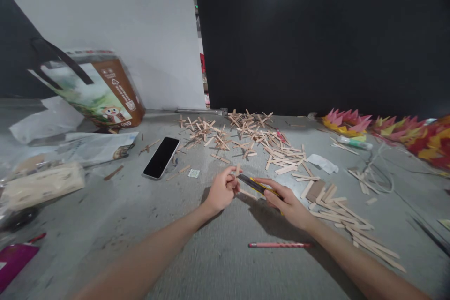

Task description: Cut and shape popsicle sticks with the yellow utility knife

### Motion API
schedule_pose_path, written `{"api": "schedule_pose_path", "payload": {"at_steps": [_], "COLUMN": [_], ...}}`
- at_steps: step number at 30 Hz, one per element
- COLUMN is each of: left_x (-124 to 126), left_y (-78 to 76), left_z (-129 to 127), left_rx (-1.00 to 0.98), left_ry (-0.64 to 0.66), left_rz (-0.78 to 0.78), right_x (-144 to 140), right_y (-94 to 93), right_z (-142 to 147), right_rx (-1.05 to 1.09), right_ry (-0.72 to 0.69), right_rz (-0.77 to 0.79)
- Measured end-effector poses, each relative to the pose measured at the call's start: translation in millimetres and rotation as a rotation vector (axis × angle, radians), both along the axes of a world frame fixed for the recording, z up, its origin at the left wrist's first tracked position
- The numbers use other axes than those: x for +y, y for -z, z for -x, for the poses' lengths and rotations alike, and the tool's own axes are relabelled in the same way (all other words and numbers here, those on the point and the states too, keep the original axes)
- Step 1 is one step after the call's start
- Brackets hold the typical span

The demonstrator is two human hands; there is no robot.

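Note:
My left hand [221, 191] pinches a short wooden craft stick [238, 169] upright between its fingertips, low over the grey table [218, 262]. My right hand [285, 200] grips a yellow-and-black utility knife [256, 183], its tip pointing left and touching the stick near my left fingers. The two hands are close together in the middle of the view. A thin wooden stick [249, 194] lies on the table just below them.
Heaps of crossed sticks [246, 133] lie beyond the hands, loose sticks [337, 206] to the right. A black phone [161, 157] lies at the left, a pink pencil [279, 245] nearer me. A brown bag [101, 93], papers, coloured paper flowers [386, 131] and a wire border the table.

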State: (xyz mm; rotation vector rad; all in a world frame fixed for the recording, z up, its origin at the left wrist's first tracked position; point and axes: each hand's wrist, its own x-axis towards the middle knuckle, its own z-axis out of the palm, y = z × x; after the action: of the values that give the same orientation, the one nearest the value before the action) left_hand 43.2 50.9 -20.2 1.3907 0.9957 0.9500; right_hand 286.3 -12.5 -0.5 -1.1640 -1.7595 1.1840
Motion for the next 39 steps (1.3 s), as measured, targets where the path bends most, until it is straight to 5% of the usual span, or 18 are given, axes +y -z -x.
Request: {"api": "schedule_pose_path", "payload": {"at_steps": [17,22,33,39], "left_x": [3.4,1.8,6.1,4.1], "left_y": [0.2,-0.2,-2.6,-5.8], "left_z": [-0.5,-0.9,-2.0,-2.5], "left_rx": [0.054,0.065,-0.125,-0.157], "left_ry": [-0.069,-0.081,-0.156,-0.147], "left_rz": [-0.078,-0.110,-0.012,0.006], "right_x": [-11.4,-21.0,-13.0,-8.8], "right_y": [-6.7,-1.1,2.7,5.2], "right_z": [32.3,43.0,24.5,21.0], "right_rx": [0.285,0.296,0.147,-0.100], "right_ry": [0.124,0.050,0.357,0.335], "right_rz": [0.307,0.392,-0.013,-0.096]}}
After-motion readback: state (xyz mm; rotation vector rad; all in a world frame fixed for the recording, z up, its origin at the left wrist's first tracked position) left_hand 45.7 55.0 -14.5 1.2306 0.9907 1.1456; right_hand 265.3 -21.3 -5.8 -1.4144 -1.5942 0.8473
